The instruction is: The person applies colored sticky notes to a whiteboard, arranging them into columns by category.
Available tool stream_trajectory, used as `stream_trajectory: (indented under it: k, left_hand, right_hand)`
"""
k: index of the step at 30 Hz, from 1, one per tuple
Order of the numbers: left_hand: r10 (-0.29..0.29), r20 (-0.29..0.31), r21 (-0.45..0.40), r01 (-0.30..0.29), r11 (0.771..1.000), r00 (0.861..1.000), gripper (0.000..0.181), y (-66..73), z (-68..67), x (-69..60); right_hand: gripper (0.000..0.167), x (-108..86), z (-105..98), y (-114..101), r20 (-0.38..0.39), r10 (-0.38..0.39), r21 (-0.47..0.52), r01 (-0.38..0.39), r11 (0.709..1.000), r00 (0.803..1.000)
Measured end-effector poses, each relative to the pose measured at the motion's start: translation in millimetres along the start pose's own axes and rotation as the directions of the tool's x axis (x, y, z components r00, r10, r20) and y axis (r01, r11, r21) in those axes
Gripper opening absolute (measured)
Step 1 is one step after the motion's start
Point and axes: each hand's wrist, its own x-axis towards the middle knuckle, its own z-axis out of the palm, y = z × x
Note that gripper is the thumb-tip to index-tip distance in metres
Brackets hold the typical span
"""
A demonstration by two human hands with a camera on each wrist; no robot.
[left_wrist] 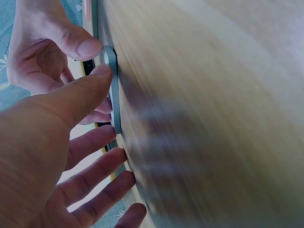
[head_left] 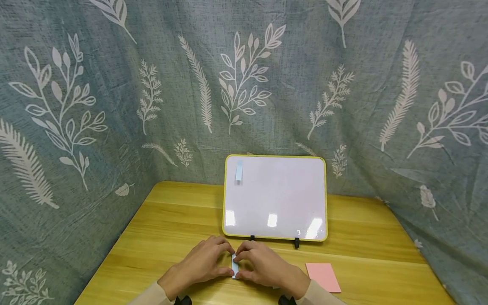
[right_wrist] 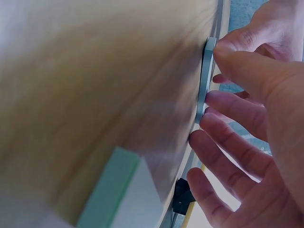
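A narrow light-blue sticky note pad (head_left: 235, 267) lies on the table, with a visible thickness along its edge in both wrist views. My left hand (head_left: 203, 259) holds it from the left, thumb at the near end and index finger at the far end. From the right, my right hand (head_left: 263, 263) holds the same pad, its thumb near the close end and its index finger on the upper part. The other fingers of both hands spread loosely beside it. In the right wrist view, a second pad (right_wrist: 111, 190) with a green edge lies nearby, mostly under my right wrist in the head view.
A yellow-framed whiteboard (head_left: 274, 199) stands behind my hands on black feet (head_left: 297, 242). One light-blue note (head_left: 239, 171) sticks to its upper left. To my right lies a pink sticky note pad (head_left: 323, 277). Patterned cloth (head_left: 190, 93) hangs around the wooden table (head_left: 160, 237).
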Motion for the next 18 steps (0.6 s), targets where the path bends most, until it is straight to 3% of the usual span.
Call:
stream_trajectory:
  k: [8,18]
  left_hand:
    - [-0.006,0.007,-0.006,0.006,1.0,1.0,0.048,-0.3,-1.0,0.3]
    - [0.001,0.017,-0.005,-0.001,1.0,1.0,0.048,0.5,-2.2,0.6]
  right_hand:
    - [0.042,-1.0,2.2,-0.8,-0.006,0.029,0.0,-0.029,1.0,1.0]
    - [0.036,-0.2,1.4,-5.3,-0.014,0.047,-0.035,-0.048,0.998,0.999]
